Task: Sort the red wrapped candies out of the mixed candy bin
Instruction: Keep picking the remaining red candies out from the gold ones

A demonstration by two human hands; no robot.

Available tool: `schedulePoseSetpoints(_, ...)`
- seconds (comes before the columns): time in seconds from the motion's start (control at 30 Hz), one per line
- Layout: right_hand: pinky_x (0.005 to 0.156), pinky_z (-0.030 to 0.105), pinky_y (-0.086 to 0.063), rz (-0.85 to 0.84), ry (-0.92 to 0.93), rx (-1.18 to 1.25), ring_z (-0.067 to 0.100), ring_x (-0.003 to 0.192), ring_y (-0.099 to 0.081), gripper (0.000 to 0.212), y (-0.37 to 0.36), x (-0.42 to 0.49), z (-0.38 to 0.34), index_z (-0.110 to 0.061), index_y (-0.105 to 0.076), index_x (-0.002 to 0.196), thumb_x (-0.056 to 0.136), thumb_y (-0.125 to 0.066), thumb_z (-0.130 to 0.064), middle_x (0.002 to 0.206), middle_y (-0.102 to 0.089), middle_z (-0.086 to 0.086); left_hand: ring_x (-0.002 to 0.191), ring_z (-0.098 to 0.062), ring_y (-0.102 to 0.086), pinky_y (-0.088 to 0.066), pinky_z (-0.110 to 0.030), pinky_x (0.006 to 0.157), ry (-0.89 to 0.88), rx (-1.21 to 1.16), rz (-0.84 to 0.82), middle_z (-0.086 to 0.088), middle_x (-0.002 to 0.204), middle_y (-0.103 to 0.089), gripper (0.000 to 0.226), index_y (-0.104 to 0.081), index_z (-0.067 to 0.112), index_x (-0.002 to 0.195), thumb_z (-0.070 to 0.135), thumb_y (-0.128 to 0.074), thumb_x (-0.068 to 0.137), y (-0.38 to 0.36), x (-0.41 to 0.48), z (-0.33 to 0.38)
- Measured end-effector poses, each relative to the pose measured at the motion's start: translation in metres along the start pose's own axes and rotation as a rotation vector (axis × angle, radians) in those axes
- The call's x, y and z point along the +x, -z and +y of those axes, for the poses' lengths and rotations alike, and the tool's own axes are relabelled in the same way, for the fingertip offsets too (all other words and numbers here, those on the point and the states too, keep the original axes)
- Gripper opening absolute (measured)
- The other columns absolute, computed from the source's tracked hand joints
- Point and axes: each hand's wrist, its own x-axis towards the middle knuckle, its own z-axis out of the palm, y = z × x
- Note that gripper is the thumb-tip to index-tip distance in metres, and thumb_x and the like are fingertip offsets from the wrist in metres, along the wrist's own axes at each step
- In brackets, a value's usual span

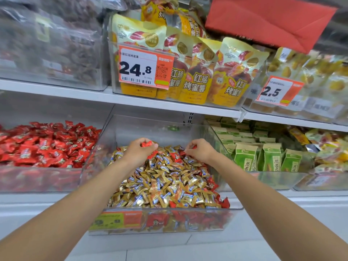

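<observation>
A clear mixed candy bin (216,136) stands in the middle of the lower shelf, heaped with gold wrapped candies (162,187) and a few red wrapped candies (212,182) scattered among them. My left hand (138,150) hovers over the back of the heap, shut on red candies (146,144), with another red one showing under its fingers. My right hand (200,149) is beside it, pinching a red candy (194,147) at its fingertips. More red candies lie between the two hands.
Left of the mixed bin is a clear bin full of red candies (47,146). To the right stand green snack packets (267,157). The upper shelf edge (150,102) with yellow pouches and price tags overhangs the bins.
</observation>
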Motion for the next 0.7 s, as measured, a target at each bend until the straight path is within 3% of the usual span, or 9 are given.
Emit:
schedulePoseSetpoints(0.07,0.081,0.031,-0.048,-0.140,-0.046,-0.058,0.022,0.091,-0.062,0.022,-0.009,-0.001,0.004,-0.008,-0.069,0.107,0.090,-0.067,-0.022,0.101,-0.067,0.005,0.083,-0.018,-0.058,-0.042,-0.028,0.064,-0.002,-0.008,-0.003,-0.002,0.093,-0.063,0.015,-0.063,0.017,0.097,0.030,-0.061,0.091,0.001,0.000,-0.001)
schedulePoseSetpoints(0.13,0.081,0.027,-0.047,-0.235,-0.049,-0.080,0.020,0.091,-0.061,0.038,-0.022,-0.003,0.005,-0.006,-0.062,0.123,0.089,-0.068,-0.020,0.107,-0.065,0.006,0.088,-0.020,-0.059,-0.043,-0.030,0.071,0.004,-0.022,-0.004,-0.001,0.096,-0.063,0.013,-0.062,0.019,0.096,0.031,-0.062,0.091,0.002,0.000,-0.002)
schedulePoseSetpoints(0.2,0.067,0.017,-0.044,-0.180,-0.027,-0.001,0.013,0.076,-0.056,0.033,-0.026,-0.003,0.004,-0.005,-0.063,0.118,0.087,-0.070,-0.014,0.093,-0.060,-0.002,0.087,-0.019,-0.058,-0.042,-0.029,0.070,-0.001,-0.033,0.001,0.000,0.095,-0.062,0.012,-0.062,0.019,0.096,0.031,-0.062,0.090,0.002,0.001,-0.003)
schedulePoseSetpoints(0.27,0.062,0.018,-0.043,-0.099,-0.023,0.138,0.013,0.072,-0.053,0.015,-0.021,-0.002,0.001,-0.008,-0.068,0.101,0.088,-0.068,-0.017,0.082,-0.057,-0.005,0.085,-0.017,-0.057,-0.041,-0.028,0.065,-0.013,-0.042,0.008,0.002,0.092,-0.062,0.011,-0.062,0.019,0.094,0.030,-0.062,0.091,0.001,0.002,-0.003)
schedulePoseSetpoints(0.37,0.044,0.018,-0.036,-0.052,-0.063,0.315,0.014,0.055,-0.045,0.018,-0.004,0.002,-0.005,-0.004,-0.064,0.101,0.096,-0.057,-0.019,0.073,-0.055,0.008,0.082,-0.015,-0.056,-0.040,-0.027,0.065,-0.023,-0.055,0.019,0.003,0.091,-0.061,0.014,-0.063,0.017,0.096,0.029,-0.061,0.091,0.000,0.004,-0.003)
schedulePoseSetpoints(0.53,0.042,0.021,-0.032,0.000,-0.087,0.320,0.017,0.055,-0.046,0.012,-0.004,0.010,-0.008,-0.007,-0.054,0.099,0.097,-0.042,-0.006,0.073,-0.057,0.009,0.088,-0.017,-0.058,-0.040,-0.028,0.072,-0.024,-0.055,0.020,0.000,0.096,-0.063,0.015,-0.065,0.014,0.099,0.026,-0.060,0.092,-0.001,0.005,-0.005)
schedulePoseSetpoints(0.6,0.050,0.022,-0.038,0.025,-0.069,0.246,0.016,0.059,-0.049,0.021,-0.018,0.015,-0.011,-0.003,-0.060,0.109,0.099,-0.045,-0.014,0.076,-0.056,0.007,0.090,-0.019,-0.059,-0.042,-0.028,0.072,-0.018,-0.062,0.051,-0.001,0.096,-0.064,0.013,-0.065,0.014,0.098,0.025,-0.059,0.093,0.000,0.007,-0.006)
schedulePoseSetpoints(0.67,0.078,0.032,-0.049,0.052,-0.057,0.154,0.024,0.088,-0.062,0.044,-0.033,0.022,-0.012,-0.001,-0.058,0.122,0.097,-0.052,-0.036,0.100,-0.065,0.011,0.091,-0.020,-0.060,-0.043,-0.025,0.066,-0.007,-0.068,0.093,-0.001,0.098,-0.064,0.011,-0.065,0.016,0.098,0.024,-0.059,0.094,0.001,0.009,-0.007)
schedulePoseSetpoints(0.7,0.091,0.036,-0.047,0.047,-0.063,0.119,0.027,0.105,-0.060,0.055,-0.042,0.025,-0.013,-0.003,-0.056,0.126,0.093,-0.055,-0.047,0.115,-0.064,0.011,0.092,-0.020,-0.061,-0.043,-0.024,0.064,-0.004,-0.072,0.106,-0.002,0.100,-0.064,0.011,-0.065,0.017,0.099,0.024,-0.058,0.094,0.001,0.009,-0.008)
